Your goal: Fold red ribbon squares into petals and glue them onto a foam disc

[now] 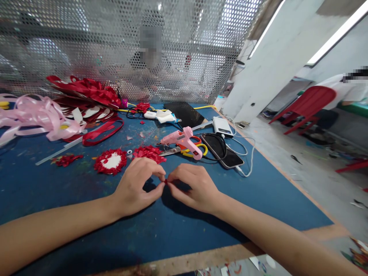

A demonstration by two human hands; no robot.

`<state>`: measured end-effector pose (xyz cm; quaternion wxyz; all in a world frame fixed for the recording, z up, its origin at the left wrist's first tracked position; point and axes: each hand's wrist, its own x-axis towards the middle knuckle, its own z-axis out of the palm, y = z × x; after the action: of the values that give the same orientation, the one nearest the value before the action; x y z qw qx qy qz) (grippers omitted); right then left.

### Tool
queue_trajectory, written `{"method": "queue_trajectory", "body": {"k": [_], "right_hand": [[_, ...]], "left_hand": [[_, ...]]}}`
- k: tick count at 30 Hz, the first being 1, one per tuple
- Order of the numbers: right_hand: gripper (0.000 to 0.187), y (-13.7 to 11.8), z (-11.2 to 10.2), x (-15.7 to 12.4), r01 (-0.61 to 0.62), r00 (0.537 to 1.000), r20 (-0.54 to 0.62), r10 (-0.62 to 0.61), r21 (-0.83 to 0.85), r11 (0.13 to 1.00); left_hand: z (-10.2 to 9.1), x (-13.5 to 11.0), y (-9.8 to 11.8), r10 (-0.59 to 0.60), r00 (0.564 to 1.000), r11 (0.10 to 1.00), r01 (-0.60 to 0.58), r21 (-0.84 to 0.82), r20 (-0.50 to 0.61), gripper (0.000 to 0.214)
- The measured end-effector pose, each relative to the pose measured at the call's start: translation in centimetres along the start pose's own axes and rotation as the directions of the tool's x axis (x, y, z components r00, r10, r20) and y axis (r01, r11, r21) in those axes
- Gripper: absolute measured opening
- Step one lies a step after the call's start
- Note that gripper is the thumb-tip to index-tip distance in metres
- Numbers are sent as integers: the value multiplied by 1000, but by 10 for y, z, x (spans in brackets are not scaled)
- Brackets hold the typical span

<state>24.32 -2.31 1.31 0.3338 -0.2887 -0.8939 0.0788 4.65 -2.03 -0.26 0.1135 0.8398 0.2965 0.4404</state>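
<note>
A tiny piece of red ribbon (166,181) is pinched between the fingertips of both hands, mostly hidden by them. My left hand (140,184) grips it from the left, thumb against forefinger. From the other side my right hand (195,186) holds it in the same kind of pinch. Beyond the hands lies a heap of red ribbon pieces (149,153). A round white disc edged with red ribbon bits (111,161) rests left of that heap, and a small googly eye (129,152) sits between them. A pink glue gun (179,140) lies over scissors (186,149).
Pink ribbon (40,115) and red ribbon (89,92) pile up at the back left, near a clear glue stick (57,151). On the right, a phone (222,150) is cabled to a white power bank (222,126). Perforated metal mesh (115,50) stands behind the blue table (253,207).
</note>
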Motion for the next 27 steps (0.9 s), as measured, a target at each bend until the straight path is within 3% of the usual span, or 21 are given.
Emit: {"method": "queue_trajectory", "body": {"k": [27], "right_hand": [[3,0,-1,1,-1,1000,-5,1,-2,1000]], "left_hand": [[0,1,1,-13,1000,1000,13,-10,-4,21]]}}
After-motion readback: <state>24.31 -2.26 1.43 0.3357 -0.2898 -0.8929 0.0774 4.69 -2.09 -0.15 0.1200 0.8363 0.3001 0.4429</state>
